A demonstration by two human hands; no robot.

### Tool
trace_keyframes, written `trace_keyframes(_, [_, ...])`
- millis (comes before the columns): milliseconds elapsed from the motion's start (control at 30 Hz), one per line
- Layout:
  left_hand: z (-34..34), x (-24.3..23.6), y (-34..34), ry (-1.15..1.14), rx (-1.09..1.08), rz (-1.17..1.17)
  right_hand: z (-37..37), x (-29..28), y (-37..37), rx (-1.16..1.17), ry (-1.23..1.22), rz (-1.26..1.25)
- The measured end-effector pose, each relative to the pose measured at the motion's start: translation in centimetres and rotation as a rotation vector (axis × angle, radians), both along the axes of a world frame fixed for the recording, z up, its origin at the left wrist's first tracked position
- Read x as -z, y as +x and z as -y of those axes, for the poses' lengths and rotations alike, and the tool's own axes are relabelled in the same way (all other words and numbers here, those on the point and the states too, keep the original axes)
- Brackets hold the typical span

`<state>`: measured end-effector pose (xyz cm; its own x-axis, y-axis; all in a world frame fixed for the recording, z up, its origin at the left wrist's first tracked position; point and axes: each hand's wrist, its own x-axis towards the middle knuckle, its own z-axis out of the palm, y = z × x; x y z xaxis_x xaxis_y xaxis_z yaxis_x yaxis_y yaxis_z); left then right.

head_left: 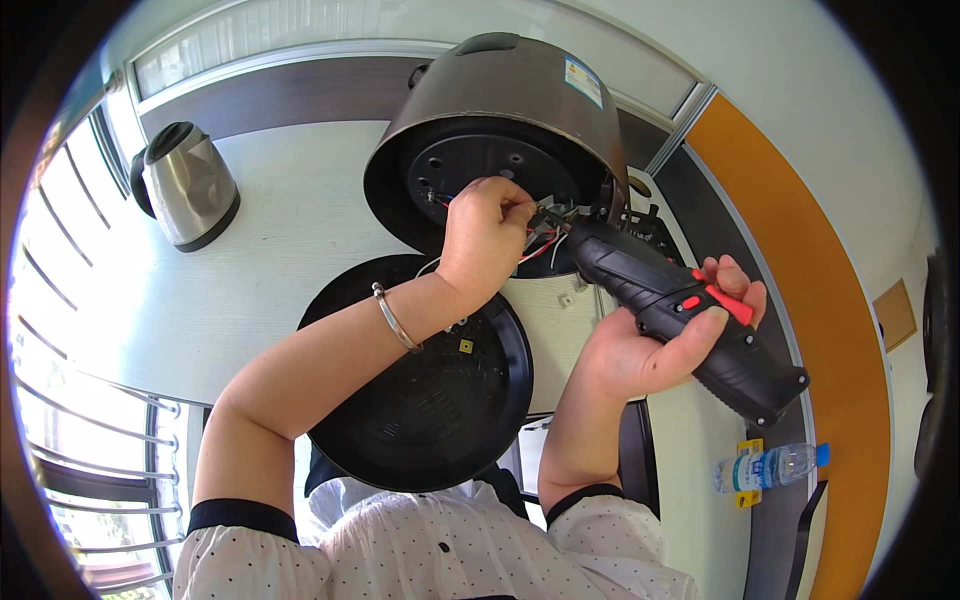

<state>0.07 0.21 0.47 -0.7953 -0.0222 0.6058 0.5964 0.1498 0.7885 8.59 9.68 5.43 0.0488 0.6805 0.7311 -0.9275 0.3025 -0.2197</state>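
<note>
A dark brown, drum-shaped cooker body (490, 95) lies on its side on the table, its open underside toward me. Inside are a black round plate (480, 160) and red and white wires (540, 247). My left hand (482, 230) reaches into the opening, fingers pinched together beside the screwdriver's tip; what they hold is too small to make out. In my right hand (665, 350) is a black cordless screwdriver (640, 275) with red buttons, pointing into the underside. A round black cover (420, 410) sits below my left forearm, with a small yellow piece (466, 347) in it.
A steel electric kettle (190, 190) stands on the white table (270, 190) at the far left. Small pale parts (568, 299) lie right of the cover. At the right, a water bottle (770, 468) lies beside a yellow package (749, 498). A low partition (300, 95) borders the table's back.
</note>
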Motion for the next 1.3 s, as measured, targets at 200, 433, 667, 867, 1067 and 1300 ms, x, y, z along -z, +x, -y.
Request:
trace_keyframes(200, [0.0, 0.0, 0.1, -0.006, -0.005, -0.015, -0.9, 0.3, -0.1, -0.050, 0.068, -0.021])
trace_keyframes(433, [0.0, -0.1, 0.1, -0.016, -0.008, -0.008, -1.4, 0.2, 0.0, -0.081, 0.115, -0.022])
trace_keyframes(667, [0.1, -0.1, 0.1, -0.015, -0.015, -0.033, -1.6, 0.3, -0.4, -0.045, -0.030, -0.101])
trace_keyframes(867, [0.0, -0.1, 0.1, -0.016, -0.014, -0.038, -1.7, 0.4, 0.0, -0.077, -0.068, -0.125])
trace_keyframes(1067, [0.1, -0.3, 0.5, -0.029, -0.010, -0.056, -2.0, 0.6, 0.6, -0.024, -0.061, -0.146])
trace_keyframes(1300, [0.4, -0.7, 0.7, -0.048, 0.018, -0.014, -2.7, 0.3, 2.2, -0.026, -0.037, -0.091])
